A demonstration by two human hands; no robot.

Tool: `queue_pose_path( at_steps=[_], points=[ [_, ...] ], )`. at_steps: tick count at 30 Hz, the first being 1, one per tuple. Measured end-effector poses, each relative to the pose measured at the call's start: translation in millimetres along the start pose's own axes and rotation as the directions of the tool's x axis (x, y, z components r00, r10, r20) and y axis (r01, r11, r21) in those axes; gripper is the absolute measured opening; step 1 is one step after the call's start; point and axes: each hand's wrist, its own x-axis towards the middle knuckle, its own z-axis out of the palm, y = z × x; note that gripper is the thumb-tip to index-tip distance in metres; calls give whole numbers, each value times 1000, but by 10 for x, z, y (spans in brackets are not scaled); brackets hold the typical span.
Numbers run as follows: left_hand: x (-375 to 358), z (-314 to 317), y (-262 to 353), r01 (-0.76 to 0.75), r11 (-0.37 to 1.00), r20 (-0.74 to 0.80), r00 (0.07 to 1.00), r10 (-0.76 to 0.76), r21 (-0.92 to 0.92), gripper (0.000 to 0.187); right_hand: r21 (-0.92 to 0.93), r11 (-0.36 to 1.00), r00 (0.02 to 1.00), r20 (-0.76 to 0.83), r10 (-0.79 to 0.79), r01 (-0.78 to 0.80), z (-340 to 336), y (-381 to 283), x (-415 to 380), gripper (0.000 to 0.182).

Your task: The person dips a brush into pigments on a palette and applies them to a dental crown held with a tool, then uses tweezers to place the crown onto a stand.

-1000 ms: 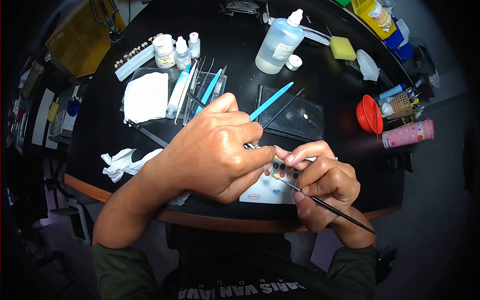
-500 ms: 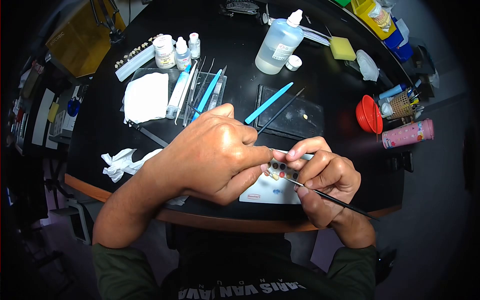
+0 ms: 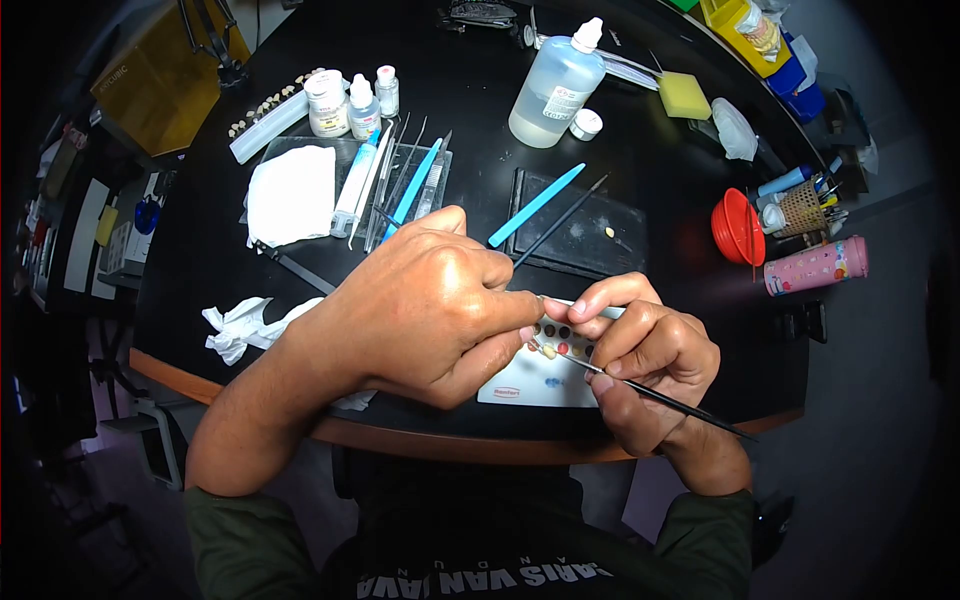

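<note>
My left hand [image 3: 440,310] is closed, thumb and index finger pinched on a thin metal tool [image 3: 535,342], most of which is hidden by the hand. At the tool's tip sits a small cream-coloured tooth crown [image 3: 549,352]. Between the fingers of my right hand [image 3: 655,350] is a slim black-handled paintbrush [image 3: 680,402], its tip right beside the crown. Fingertips of both hands meet above. Beneath them lies a white palette [image 3: 540,390] with rows of coloured wells and a blue smear.
A black slab [image 3: 600,225] carries a blue-handled tool [image 3: 540,205], a second brush [image 3: 560,222] and a small tooth-like piece [image 3: 609,232]. Behind stands a large clear bottle [image 3: 555,95]. Left are folded white tissue [image 3: 290,195] and small bottles [image 3: 330,105]; right, red bowls [image 3: 735,228].
The brush tip has shifted slightly left, closer to the crown. Both hands keep nearly the same pose and grip.
</note>
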Motion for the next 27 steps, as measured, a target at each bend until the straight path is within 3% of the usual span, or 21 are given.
queue_pose_path(
  at_steps=[27],
  points=[
    [-23,21,16,33,999,7,999,-33,4,26,-18,1000,1000,18,3,-3,5,-1,18,17]
  ],
)
